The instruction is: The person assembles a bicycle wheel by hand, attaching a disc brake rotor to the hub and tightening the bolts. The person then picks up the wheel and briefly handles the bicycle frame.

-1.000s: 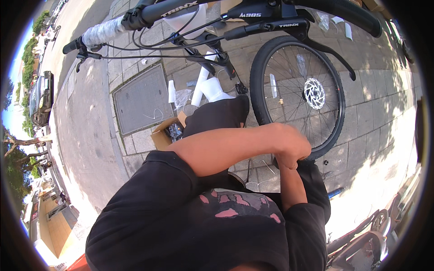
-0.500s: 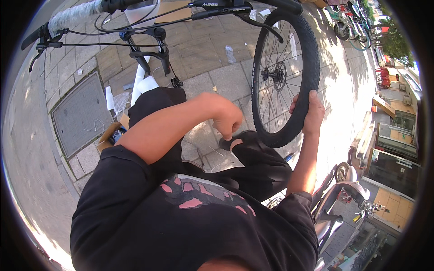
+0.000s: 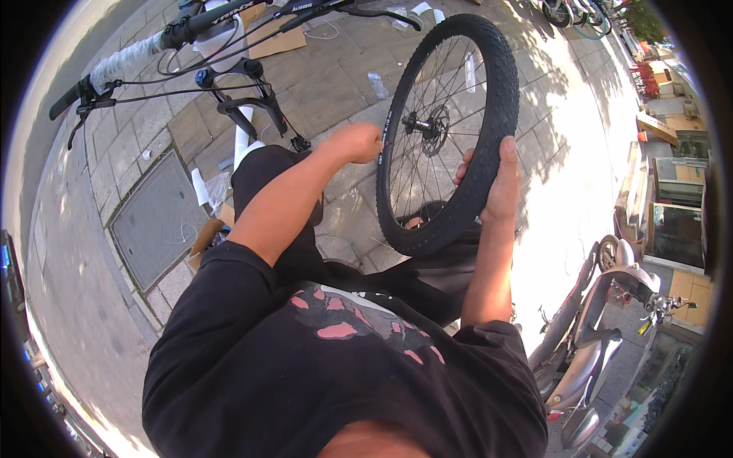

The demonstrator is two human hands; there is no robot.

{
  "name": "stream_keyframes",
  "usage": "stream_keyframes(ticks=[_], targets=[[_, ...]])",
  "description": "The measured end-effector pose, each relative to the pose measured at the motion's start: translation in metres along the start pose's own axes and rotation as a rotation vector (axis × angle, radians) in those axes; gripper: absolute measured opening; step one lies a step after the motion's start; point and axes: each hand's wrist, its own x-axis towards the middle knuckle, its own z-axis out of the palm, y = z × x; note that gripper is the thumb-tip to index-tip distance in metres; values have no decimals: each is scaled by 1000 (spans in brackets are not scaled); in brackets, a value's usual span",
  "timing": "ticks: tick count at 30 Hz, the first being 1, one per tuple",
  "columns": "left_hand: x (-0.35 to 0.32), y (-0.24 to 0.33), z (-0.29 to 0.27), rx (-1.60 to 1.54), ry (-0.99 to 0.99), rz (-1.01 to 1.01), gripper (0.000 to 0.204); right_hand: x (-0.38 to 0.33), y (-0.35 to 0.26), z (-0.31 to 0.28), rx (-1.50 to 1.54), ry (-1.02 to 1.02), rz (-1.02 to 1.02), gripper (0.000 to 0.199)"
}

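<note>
My right hand grips the knobbly black tyre of a bicycle wheel low on its right side, thumb on the outer tread and fingertips showing inside the rim. Upright and slightly tilted, the wheel has thin spokes and a brake disc at its hub. Close by the tyre's left sidewall is my left hand, its fingers curled closed; what they hold, if anything, is hidden. Further left stands a bicycle's front fork with no wheel in it, under a handlebar partly wrapped in clear plastic.
Paving surrounds me, with a grey metal cover at the left. An opened cardboard box sits beside my leg, and a flat cardboard piece lies beyond the fork. A parked scooter stands at the lower right.
My left hand has risen from below, near my foot, to beside the tyre's left edge. The wheel and right hand appear further left, as the whole view has shifted.
</note>
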Motion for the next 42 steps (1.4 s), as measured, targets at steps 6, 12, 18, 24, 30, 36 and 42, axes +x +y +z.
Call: stream_keyframes(ticks=[6,12,18,24,30,36,42], targets=[[54,20,42,-822,104,-404,56,-61,43,5,-38,-24,-93,63],[76,19,80,-817,109,-429,74,-100,70,15,13,-65,-151,60],[79,20,89,-512,126,-351,77,-116,73,8,60,-74,-142,68],[78,15,92,-479,134,-212,78,-118,79,-6,126,-45,-149,69],[68,36,109,-895,202,-385,68,-125,84,-16,127,-8,-162,71],[73,30,110,-943,142,-392,61,-128,85,-21,113,0,-198,70],[70,16,114,-1070,106,-319,59,-133,80,-26,77,20,-148,67]])
